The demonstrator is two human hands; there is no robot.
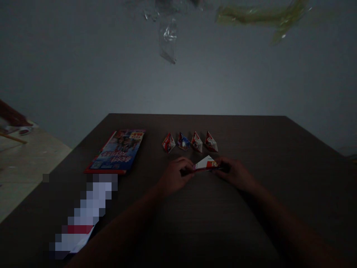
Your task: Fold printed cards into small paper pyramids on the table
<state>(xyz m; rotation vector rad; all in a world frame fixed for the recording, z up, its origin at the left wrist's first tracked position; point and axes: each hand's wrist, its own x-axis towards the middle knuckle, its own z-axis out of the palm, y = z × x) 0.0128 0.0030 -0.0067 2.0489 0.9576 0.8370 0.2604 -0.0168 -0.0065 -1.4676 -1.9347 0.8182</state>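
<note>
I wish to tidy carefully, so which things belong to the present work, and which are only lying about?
Likely in use:
- white-and-red paper, in left hand and right hand
- four folded shapes behind it
- printed papers, perhaps supply

Likely unrelated:
- blurred white item
- clear plastic, on wall
- yellowish tape, on wall

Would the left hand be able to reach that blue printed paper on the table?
Probably yes: nothing stands between the left hand and the blue printed paper, though that hand is holding the folded paper and may need to let go first.

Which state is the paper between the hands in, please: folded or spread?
Folded: the paper shows a peaked, triangular outline.
</note>
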